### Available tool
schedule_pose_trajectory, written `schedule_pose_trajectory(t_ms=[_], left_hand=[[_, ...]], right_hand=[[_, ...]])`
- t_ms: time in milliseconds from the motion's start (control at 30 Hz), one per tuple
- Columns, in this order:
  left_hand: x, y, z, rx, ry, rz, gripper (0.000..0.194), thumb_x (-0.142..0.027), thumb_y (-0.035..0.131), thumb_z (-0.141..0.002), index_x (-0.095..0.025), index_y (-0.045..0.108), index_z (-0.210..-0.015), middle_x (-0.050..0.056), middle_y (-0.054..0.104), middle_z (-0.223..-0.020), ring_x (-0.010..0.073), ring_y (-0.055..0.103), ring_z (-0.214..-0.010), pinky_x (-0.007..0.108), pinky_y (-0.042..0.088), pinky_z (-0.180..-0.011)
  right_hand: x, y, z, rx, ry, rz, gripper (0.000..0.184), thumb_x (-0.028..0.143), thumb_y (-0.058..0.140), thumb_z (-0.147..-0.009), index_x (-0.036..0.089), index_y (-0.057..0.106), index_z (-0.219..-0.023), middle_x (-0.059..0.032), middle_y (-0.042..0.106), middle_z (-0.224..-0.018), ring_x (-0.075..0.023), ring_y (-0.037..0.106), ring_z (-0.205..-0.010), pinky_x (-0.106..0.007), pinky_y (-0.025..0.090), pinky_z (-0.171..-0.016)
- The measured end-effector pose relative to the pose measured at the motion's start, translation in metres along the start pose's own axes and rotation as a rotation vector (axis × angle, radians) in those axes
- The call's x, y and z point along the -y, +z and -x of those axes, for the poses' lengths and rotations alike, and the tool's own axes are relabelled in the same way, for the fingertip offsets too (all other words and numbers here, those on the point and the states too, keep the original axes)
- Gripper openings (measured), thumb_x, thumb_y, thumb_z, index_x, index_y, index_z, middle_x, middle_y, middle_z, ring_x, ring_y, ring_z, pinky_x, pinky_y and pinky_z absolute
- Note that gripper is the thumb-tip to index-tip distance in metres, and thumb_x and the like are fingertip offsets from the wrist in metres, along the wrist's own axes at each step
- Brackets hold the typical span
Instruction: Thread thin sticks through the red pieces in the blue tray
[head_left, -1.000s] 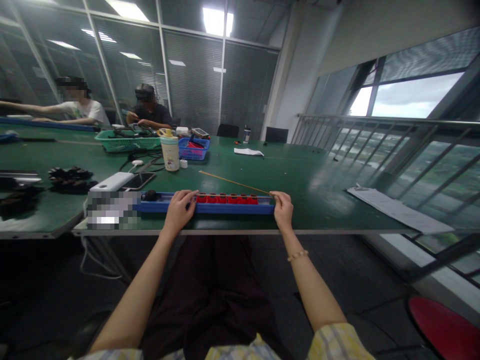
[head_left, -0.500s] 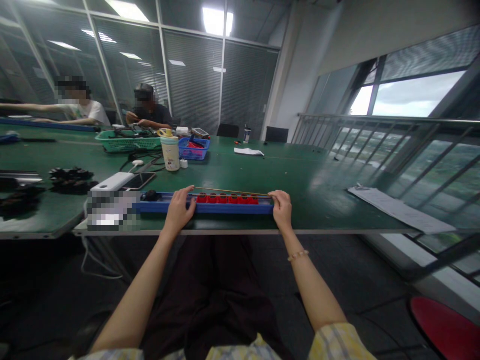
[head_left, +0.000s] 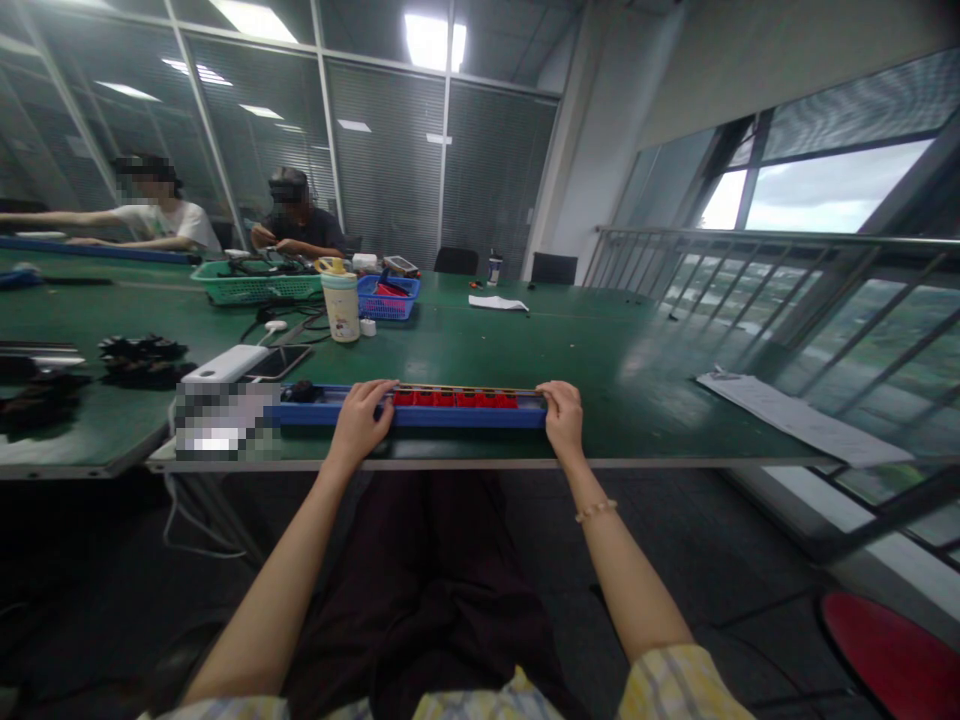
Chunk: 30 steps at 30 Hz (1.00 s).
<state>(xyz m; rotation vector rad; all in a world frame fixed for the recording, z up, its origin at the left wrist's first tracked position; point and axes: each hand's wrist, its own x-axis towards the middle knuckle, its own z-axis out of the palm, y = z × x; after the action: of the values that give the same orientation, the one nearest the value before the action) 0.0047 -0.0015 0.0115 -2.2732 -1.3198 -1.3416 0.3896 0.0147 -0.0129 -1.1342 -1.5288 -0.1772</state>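
Green surface (head_left: 600,340) carries a long blue tray (head_left: 465,419) at its near edge, with red blocks (head_left: 450,399) in a row and a thin stick (head_left: 465,388) lying along them. Left grip (head_left: 360,423) and right grip (head_left: 562,418) curve over the tray, well apart; clamped or merely resting, I cannot tell. Even pressure from both would keep it steady.

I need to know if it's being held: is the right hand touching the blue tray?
Touching. The head view shows the right hand wrapped over the right end of the blue tray, with no gap between them.

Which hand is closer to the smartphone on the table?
Left. The left hand rests on the blue tray, closer to the smartphone beyond it; the right hand rests at the tray's far end.
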Motion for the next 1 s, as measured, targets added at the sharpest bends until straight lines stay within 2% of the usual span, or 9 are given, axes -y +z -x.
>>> schedule_pose_trajectory(t_ms=[500,767,900,1000], left_hand=[[-0.0009,-0.0002,-0.0002,-0.001,-0.008,0.009,0.031,-0.025,0.048,-0.093,-0.023,0.065,-0.119,0.008,0.069,-0.117,0.0251,0.061,-0.109,0.045,0.047,-0.1],[-0.0021,-0.0011,-0.0005,-0.001,-0.004,0.002,0.03,-0.025,0.048,-0.093,-0.022,0.064,-0.118,0.008,0.069,-0.116,0.0256,0.061,-0.11,0.045,0.046,-0.101],[-0.0023,-0.0017,-0.0004,0.005,-0.004,0.004,0.03,-0.024,0.048,-0.093,-0.022,0.063,-0.118,0.008,0.068,-0.117,0.0255,0.06,-0.112,0.044,0.046,-0.102],[-0.002,-0.0015,-0.0002,0.006,-0.003,0.006,0.029,-0.024,0.048,-0.093,-0.022,0.063,-0.118,0.008,0.068,-0.118,0.0256,0.059,-0.112,0.044,0.046,-0.102]], right_hand=[[-0.0032,0.0034,0.0008,0.02,-0.001,0.055,0.031,0.03,0.042,-0.097,0.025,0.072,-0.102,-0.0097,0.065,-0.109,-0.0251,0.053,-0.11,-0.046,0.041,-0.101],[0.0007,0.0037,0.0007,0.043,0.058,-0.014,0.036,0.035,0.04,-0.098,0.02,0.072,-0.105,-0.0117,0.057,-0.108,-0.0229,0.057,-0.106,-0.041,0.048,-0.096],[-0.0015,0.004,0.0009,-0.01,0.112,-0.023,0.038,0.044,0.042,-0.097,0.019,0.07,-0.106,-0.0129,0.055,-0.111,-0.023,0.056,-0.106,-0.039,0.051,-0.09],[-0.0063,0.0039,0.0012,-0.067,0.185,-0.033,0.043,0.049,0.041,-0.097,0.017,0.069,-0.105,-0.0139,0.06,-0.107,-0.0233,0.058,-0.102,-0.038,0.051,-0.088]])
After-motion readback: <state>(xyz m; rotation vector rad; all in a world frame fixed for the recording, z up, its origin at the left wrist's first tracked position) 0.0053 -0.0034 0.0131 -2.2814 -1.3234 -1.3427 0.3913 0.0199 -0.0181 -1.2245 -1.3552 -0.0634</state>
